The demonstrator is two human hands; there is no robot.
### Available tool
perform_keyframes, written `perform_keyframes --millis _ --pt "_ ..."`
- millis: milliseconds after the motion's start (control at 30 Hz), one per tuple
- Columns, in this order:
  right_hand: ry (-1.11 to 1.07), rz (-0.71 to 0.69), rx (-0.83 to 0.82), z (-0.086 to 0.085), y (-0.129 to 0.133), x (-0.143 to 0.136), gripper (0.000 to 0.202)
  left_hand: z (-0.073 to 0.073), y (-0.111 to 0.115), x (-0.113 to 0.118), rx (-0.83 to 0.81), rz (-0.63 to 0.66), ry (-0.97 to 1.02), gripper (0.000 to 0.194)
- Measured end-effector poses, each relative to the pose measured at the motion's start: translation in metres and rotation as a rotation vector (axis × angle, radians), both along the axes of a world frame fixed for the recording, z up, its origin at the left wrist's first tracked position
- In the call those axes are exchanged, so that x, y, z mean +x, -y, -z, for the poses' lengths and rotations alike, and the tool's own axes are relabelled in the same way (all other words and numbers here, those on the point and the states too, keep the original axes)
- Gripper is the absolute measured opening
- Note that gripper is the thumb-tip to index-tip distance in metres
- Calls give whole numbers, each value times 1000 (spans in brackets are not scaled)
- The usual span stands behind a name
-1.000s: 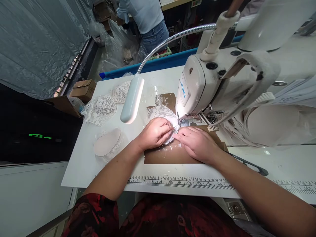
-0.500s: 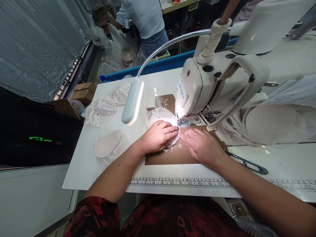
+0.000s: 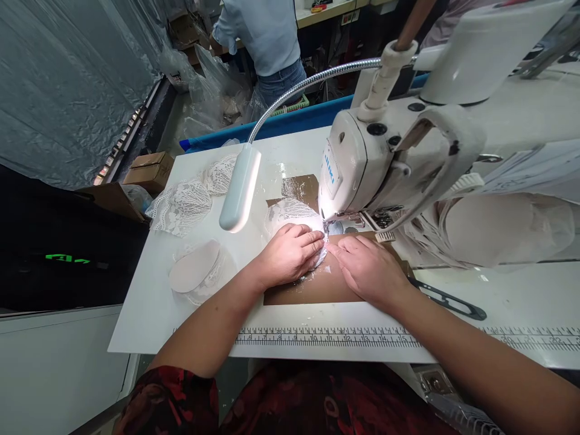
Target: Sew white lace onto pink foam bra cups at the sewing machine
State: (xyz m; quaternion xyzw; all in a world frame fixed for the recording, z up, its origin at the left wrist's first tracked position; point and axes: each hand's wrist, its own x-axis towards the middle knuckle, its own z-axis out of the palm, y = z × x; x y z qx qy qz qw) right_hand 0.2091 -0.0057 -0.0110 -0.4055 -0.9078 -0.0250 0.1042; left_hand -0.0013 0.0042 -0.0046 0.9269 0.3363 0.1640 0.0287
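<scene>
A white lace cup piece lies under the needle area of the white sewing machine, its near part covered by my fingers. My left hand rests on top of it, fingers together and curled, gripping the lace close to the presser foot. From the right, my right hand holds the edge of the same piece with the fingertips, just in front of the needle. Both hands are over a brown board on the table; what lies beneath the fingers is hidden.
Finished-looking lace cups and a beige oval pad lie at left. A lamp hangs above the table. Stacked pads and a dark flat tool sit at right. A ruler strip runs along the front; a person stands behind.
The whole view has shifted slightly left. Both hands keep nearly the same place by the needle, with the lace piece turned or fed only very slightly, if at all.
</scene>
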Motion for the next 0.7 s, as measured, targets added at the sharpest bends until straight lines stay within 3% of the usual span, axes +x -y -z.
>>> perform_keyframes --millis 333,700 --pt "27 75 -33 0 -5 -1 41 0 -3 -4 -49 2 58 30" --pt "-108 -213 -74 0 -3 11 32 -2 -4 -10 -90 84 163 21"
